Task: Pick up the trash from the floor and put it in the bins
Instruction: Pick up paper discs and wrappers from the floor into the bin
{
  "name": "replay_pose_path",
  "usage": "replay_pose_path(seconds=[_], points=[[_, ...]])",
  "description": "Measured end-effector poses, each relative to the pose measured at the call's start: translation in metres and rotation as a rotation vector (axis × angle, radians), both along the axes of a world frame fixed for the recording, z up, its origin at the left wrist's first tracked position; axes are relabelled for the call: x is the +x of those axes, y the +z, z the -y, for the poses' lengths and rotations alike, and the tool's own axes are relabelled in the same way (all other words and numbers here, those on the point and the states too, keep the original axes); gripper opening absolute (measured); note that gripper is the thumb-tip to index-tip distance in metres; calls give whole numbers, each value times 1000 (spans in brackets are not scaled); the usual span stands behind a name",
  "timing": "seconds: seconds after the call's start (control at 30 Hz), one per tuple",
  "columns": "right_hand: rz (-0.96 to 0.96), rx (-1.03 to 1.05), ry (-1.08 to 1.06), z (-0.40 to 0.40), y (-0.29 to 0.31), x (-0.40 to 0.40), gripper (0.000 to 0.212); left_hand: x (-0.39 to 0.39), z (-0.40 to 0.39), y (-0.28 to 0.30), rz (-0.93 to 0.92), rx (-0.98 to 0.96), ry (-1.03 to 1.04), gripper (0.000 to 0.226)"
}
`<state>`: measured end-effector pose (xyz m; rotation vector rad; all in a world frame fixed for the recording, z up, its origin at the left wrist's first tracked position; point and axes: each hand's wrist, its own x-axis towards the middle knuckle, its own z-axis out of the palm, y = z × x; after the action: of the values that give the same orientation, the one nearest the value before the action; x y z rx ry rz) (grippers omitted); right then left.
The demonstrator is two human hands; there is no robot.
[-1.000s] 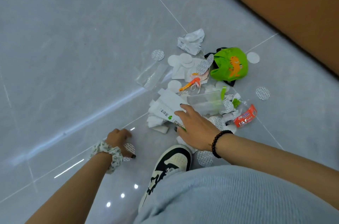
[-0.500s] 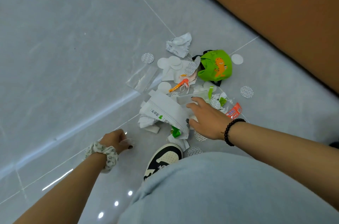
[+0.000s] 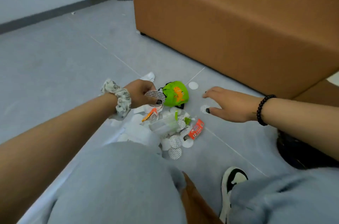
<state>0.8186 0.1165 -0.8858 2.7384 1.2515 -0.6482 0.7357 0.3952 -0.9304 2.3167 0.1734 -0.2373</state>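
Both hands have left their earlier spots: my left hand (image 3: 141,94) has come up off the floor (image 3: 55,69), pinching a printed round disc (image 3: 154,97) just beside the green dinosaur pouch (image 3: 176,93). My right hand (image 3: 229,103) has moved from the pile out to the right, fingers spread, thumb tip over another printed disc (image 3: 204,108) on the floor. Remaining trash pile (image 3: 170,128) lies below and between my hands. Brown sofa (image 3: 238,22) stands beyond them.
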Motion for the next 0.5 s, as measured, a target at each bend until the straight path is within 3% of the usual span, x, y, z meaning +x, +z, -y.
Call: replay_pose_path(seconds=[0.1,0.27,0.5], points=[[-48,112,-159,31,13,-8,48,16,36,35,-4,43,-126,20],[-160,376,-438,83,13,-35,42,29,117,67,-100,-169,-218,15],[-159,416,-553,152,8,-70,41,29,229,85,-126,-169,-365,11]])
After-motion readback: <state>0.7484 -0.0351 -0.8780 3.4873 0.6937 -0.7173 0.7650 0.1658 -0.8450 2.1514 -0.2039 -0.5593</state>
